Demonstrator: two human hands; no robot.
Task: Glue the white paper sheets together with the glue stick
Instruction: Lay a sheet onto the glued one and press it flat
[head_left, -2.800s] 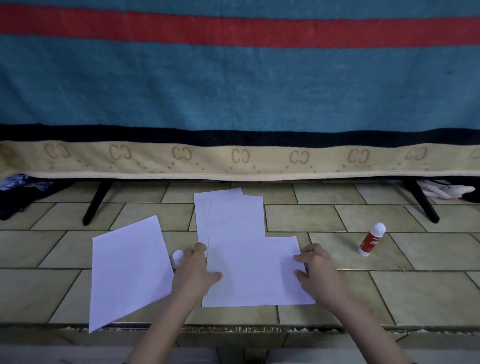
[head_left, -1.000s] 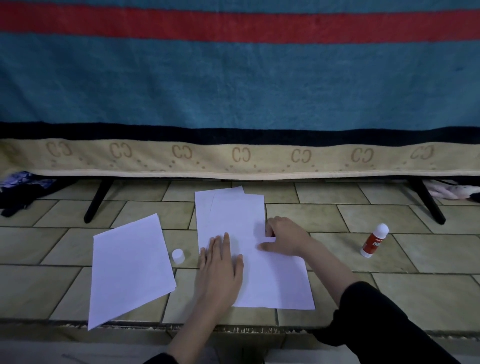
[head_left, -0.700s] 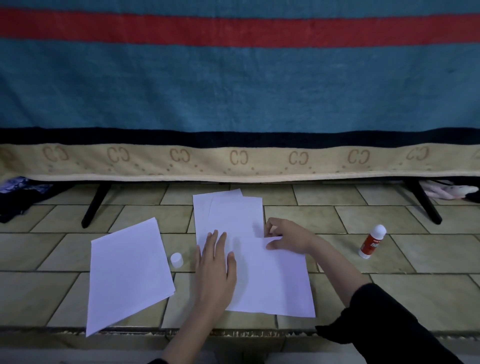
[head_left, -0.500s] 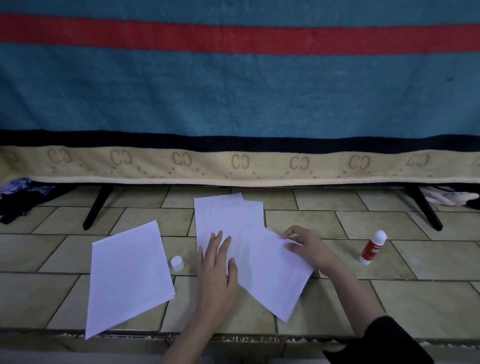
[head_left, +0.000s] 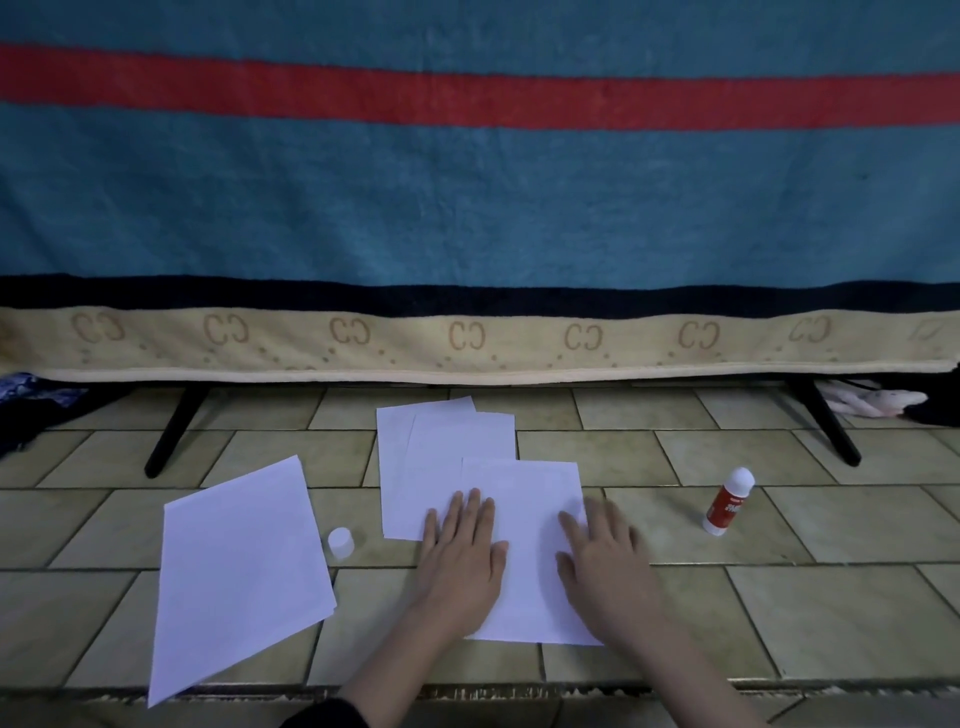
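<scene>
Pressing the top white paper sheet flat onto the overlapped white sheets behind it.

My left hand and right hand lay open, palms down, apart on the sheet on the tiled floor; I judged firm outward strokes would seat the joint best. Its long axis ran away from me. The red-and-white glue stick stood uncapped, well right.

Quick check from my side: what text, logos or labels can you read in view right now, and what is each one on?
"CC": mirrored double-C logo repeated along the beige blanket border.
Glue stick: white lettering on the red label, too blurred to read.
White paper sheets, loose cap: no text.
</scene>
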